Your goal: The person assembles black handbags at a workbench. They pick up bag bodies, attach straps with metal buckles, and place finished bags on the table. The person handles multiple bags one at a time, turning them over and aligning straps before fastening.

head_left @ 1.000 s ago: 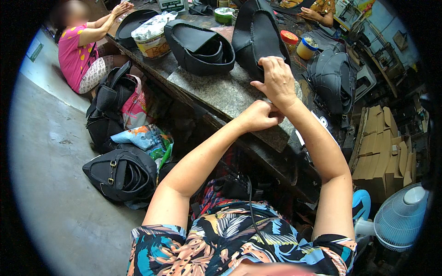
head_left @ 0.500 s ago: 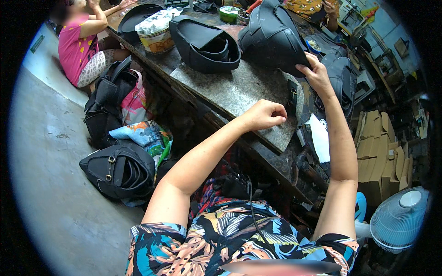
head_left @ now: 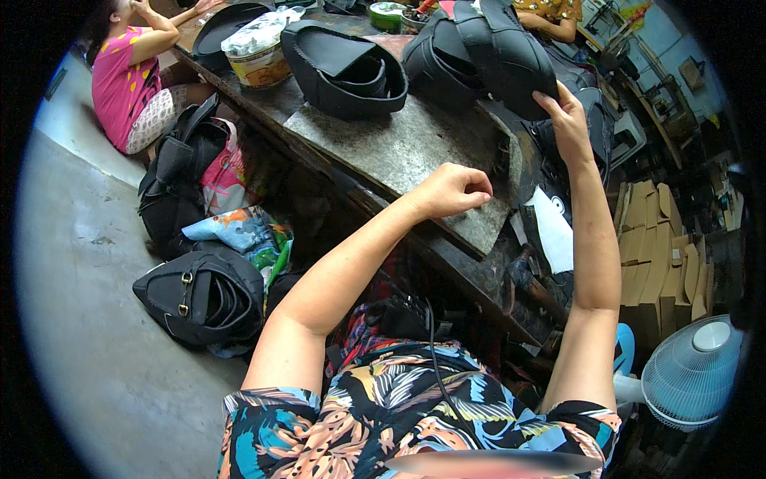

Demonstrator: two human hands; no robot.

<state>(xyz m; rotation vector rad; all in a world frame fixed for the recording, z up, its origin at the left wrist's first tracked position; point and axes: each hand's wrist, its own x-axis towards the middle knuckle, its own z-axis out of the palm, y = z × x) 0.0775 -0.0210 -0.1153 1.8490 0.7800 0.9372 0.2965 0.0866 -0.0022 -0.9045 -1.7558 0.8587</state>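
Observation:
My right hand grips the lower edge of a black shoe upper, thumb on the near side. It is lifted and tilted at the table's far side. Behind and left of it sits another stack of nested black uppers. My left hand hovers over the grey mottled board with its fingers curled closed; whatever may lie inside them is hidden. Further left on the board stands a curved bundle of black uppers, one tucked inside another.
A tub topped with plastic stands left on the dark table. Below, bagged black uppers sit by the table. A white sheet lies near my right forearm. Right are cardboard boxes and a fan. A person in pink sits far left.
My right hand has moved slightly right, swinging the black upper up and away from the stack behind it. My left hand stays curled over the board. The view has shifted a little.

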